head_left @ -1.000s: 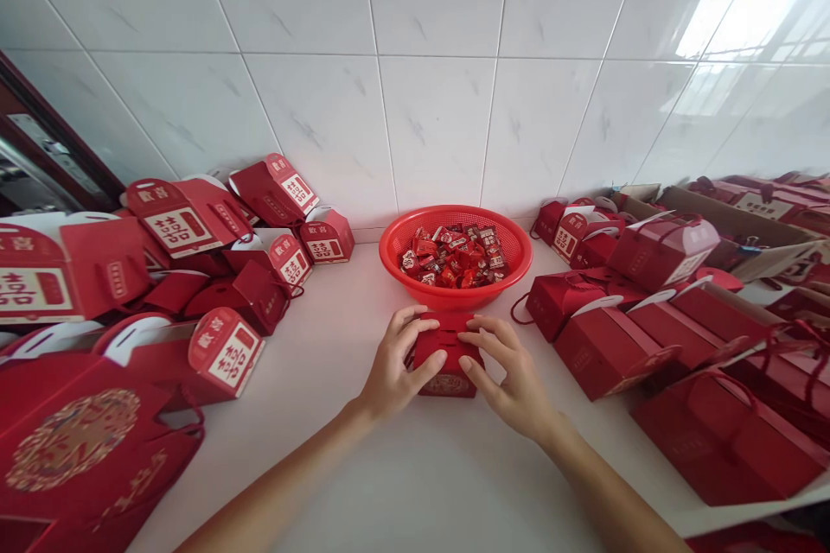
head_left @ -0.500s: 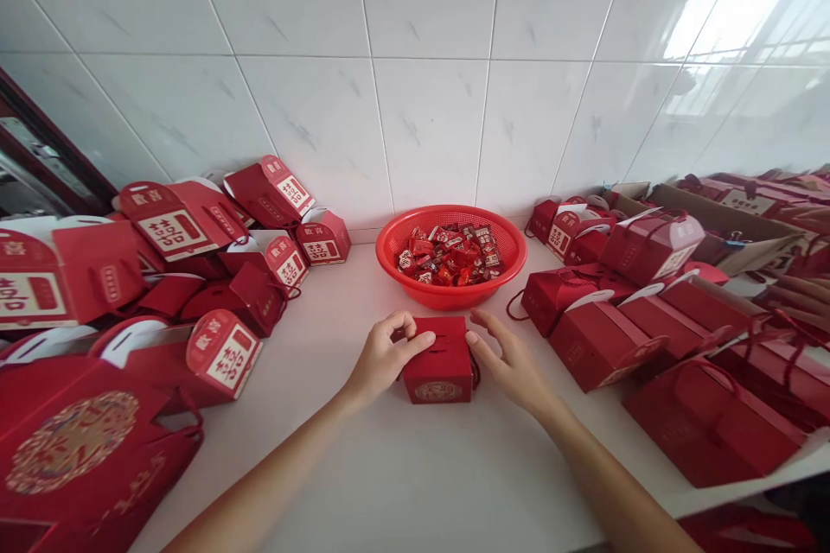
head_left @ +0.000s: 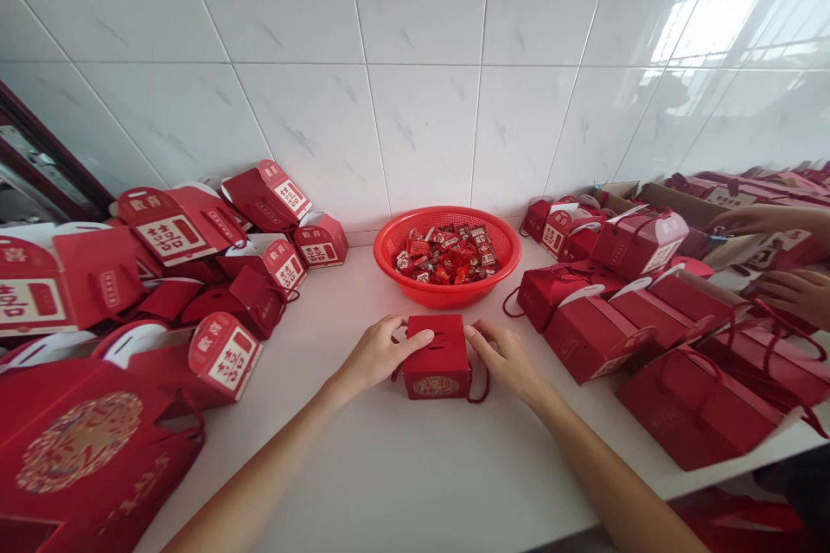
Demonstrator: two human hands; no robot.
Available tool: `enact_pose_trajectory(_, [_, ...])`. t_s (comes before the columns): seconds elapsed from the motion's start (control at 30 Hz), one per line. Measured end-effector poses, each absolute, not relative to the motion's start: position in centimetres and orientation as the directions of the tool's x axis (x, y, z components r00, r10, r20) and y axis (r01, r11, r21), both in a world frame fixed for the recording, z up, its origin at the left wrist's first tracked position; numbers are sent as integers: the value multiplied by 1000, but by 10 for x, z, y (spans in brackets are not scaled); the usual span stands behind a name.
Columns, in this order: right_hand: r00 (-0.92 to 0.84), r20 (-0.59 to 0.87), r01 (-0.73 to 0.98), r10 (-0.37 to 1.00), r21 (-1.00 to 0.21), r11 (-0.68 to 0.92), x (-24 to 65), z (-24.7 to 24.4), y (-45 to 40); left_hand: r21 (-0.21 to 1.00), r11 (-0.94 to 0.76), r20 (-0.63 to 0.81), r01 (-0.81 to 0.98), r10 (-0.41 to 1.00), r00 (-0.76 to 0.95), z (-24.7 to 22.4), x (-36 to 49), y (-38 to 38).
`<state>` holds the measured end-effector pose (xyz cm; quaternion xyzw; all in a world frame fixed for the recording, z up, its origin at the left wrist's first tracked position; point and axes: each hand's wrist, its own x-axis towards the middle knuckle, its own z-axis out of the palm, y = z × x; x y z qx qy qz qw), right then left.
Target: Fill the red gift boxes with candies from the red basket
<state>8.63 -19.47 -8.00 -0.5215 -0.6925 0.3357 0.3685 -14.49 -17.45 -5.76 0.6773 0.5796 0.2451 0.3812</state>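
Observation:
A small red box (head_left: 436,358) with slots in its top and a round gold pattern on its front stands on the white counter (head_left: 389,467). My left hand (head_left: 382,352) grips its left side, thumb lying on the top. At the right side, my right hand (head_left: 502,356) holds the upper edge between thumb and fingers. Dark red cord loops hang at both sides of the box. Just behind it is a red plastic basket (head_left: 447,295) of wrapped candies (head_left: 450,256).
Red boxes (head_left: 172,229) with open white-lined flaps are piled at the left. More red boxes (head_left: 596,333) with cord handles fill the right side. Another person's hands (head_left: 794,289) are at the far right, by a cardboard carton. A tiled wall (head_left: 428,121) rises behind.
My right hand has closed in on the box's right side. The cord there now hangs lower and shows more. Another person's hands have come into view at the far right.

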Motion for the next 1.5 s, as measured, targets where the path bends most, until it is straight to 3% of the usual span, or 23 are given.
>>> enact_pose_trajectory(0.4, [-199,110,78,974,-989,127,82,-71,-197,787,-28,-95,616,981,166,-48,-141,-184])
enact_pose_trajectory(0.77, [-157,95,90,983,-990,110,71,-79,-197,903,-32,-72,429,972,225,-51,-135,-183])
enact_pose_trajectory(1.0, [-144,118,110,982,-985,135,73,-78,-196,938,-20,-84,347,956,282,-29,-145,-181])
enact_pose_trajectory(1.2, [-136,143,109,980,-981,158,73,-81,-195,870,-183,26,459,944,328,-21,-150,-186])
enact_pose_trajectory(1.37, [-128,150,116,980,-979,165,74,-80,-197,843,-126,-112,523,910,400,-29,-149,-190])
enact_pose_trajectory(1.5, [-126,166,103,978,-978,179,74,-76,-198,831,-125,-105,542,922,374,-32,-149,-191])
